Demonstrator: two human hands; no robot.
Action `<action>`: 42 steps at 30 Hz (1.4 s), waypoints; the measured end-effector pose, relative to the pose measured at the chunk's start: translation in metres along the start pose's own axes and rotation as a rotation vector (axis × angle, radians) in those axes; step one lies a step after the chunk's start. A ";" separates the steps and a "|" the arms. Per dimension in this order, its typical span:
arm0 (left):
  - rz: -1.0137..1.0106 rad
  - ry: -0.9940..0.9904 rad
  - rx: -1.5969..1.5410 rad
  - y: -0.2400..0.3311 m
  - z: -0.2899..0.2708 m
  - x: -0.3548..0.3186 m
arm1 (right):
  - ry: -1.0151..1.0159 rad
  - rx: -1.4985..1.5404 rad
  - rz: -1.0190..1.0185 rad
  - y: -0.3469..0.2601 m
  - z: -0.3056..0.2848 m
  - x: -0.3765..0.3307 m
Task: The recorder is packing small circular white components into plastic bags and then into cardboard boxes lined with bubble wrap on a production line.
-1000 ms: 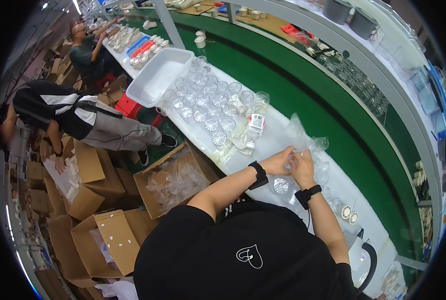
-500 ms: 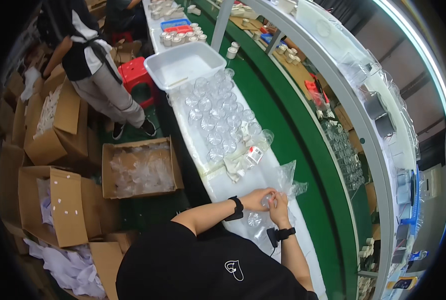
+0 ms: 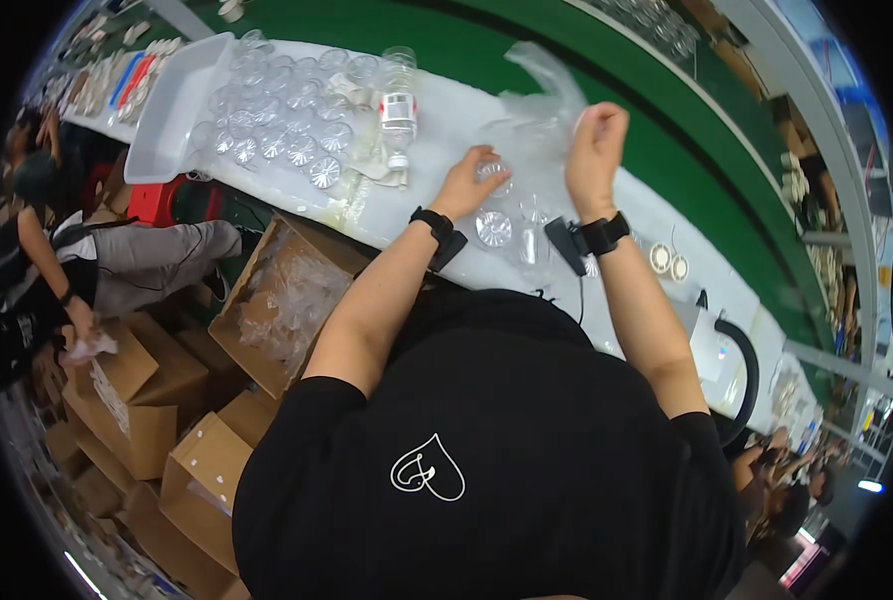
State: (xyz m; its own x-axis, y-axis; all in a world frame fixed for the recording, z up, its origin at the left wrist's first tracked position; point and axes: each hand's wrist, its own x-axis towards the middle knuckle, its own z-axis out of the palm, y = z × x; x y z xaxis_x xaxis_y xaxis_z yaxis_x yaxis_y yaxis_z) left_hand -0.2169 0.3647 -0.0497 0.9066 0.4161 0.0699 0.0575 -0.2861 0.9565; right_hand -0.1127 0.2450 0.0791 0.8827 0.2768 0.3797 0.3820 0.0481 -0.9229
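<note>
My left hand (image 3: 467,185) curls its fingers round a clear cup (image 3: 494,179) above the white-topped table. To its right my right hand (image 3: 597,155) is raised and closed, fingers pinched at the edge of a clear plastic bag (image 3: 542,105). Motion smears the bag, which spreads up and to the left of that hand. Just below the left hand, another clear cup (image 3: 494,229) with a ribbed base rests on the table, beside more see-through pieces hard to make out. Both wrists wear black bands with small dark boxes.
Rows of clear cups (image 3: 277,110) cover the table's left part, beside a white tub (image 3: 182,110). A clear bottle (image 3: 399,110) lies near them. Round cream parts (image 3: 661,259) and a black hose (image 3: 752,375) are at right. Cardboard boxes (image 3: 287,290) and a person (image 3: 157,250) are at left.
The view has turned, so the table now runs across it. My hands, together half a second ago, are now apart; the right has moved up and right with the bag.
</note>
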 end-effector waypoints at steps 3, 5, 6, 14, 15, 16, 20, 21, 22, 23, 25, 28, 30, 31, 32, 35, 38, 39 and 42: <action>-0.087 -0.025 -0.090 0.001 0.000 -0.004 | -0.255 -0.401 -0.105 -0.040 -0.027 -0.012; 0.079 0.137 0.107 -0.004 -0.002 -0.009 | -0.556 -0.594 -0.301 -0.037 -0.037 -0.027; 0.166 0.223 0.209 -0.002 -0.008 -0.007 | -0.710 -0.590 -0.436 -0.023 -0.036 -0.040; 0.364 -0.201 0.276 0.005 -0.022 -0.097 | -0.865 -0.725 -0.426 0.024 -0.026 -0.104; 0.349 -0.131 0.310 0.012 -0.013 -0.104 | -0.865 -0.703 -0.464 0.023 -0.026 -0.104; 0.273 -0.149 0.251 0.016 -0.005 -0.107 | -0.851 -0.650 -0.494 0.024 -0.027 -0.103; 0.176 -0.103 0.099 0.030 0.002 -0.089 | -0.855 -0.498 -0.288 0.011 -0.017 -0.091; 0.160 -0.083 0.035 0.029 0.005 -0.092 | -0.866 -0.464 -0.153 0.009 -0.019 -0.094; 0.151 -0.091 0.030 0.026 0.006 -0.095 | -0.867 -0.465 -0.139 0.012 -0.018 -0.097; 0.161 -0.036 0.025 0.023 0.007 -0.090 | -0.798 -0.370 -0.199 0.018 -0.016 -0.092; 0.174 0.018 0.098 0.030 0.008 -0.089 | -0.761 -0.243 0.027 0.015 -0.020 -0.089; 0.032 -0.039 0.325 0.035 -0.001 -0.081 | -0.813 -0.304 0.254 0.009 -0.025 -0.061; 0.150 -0.025 0.239 0.022 -0.004 -0.074 | -0.448 -0.397 -0.068 0.019 -0.045 -0.042; 0.185 -0.013 0.204 0.017 0.000 -0.073 | -0.253 -0.484 -0.269 0.030 -0.069 -0.032; 0.165 -0.031 0.179 0.010 0.002 -0.082 | -0.116 -0.473 -0.158 0.010 -0.088 -0.027; 0.248 0.112 0.279 0.002 0.000 -0.086 | -0.157 -0.646 -0.043 -0.033 -0.110 -0.035; 0.339 0.245 0.362 0.006 0.005 -0.080 | -0.650 -0.929 -0.084 -0.036 -0.117 -0.064; 0.390 0.319 0.409 0.011 0.006 -0.076 | -0.781 -0.861 -0.177 -0.024 -0.116 -0.078; 0.499 0.263 0.463 0.044 0.000 -0.074 | -0.898 -0.876 -0.138 -0.010 -0.102 -0.102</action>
State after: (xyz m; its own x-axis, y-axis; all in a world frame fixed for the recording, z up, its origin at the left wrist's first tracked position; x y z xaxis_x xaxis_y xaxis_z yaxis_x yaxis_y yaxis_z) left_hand -0.2809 0.3211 -0.0126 0.7439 0.3173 0.5881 -0.1128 -0.8078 0.5786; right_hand -0.1787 0.1179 0.0561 0.4558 0.8898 -0.0242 0.8124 -0.4270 -0.3970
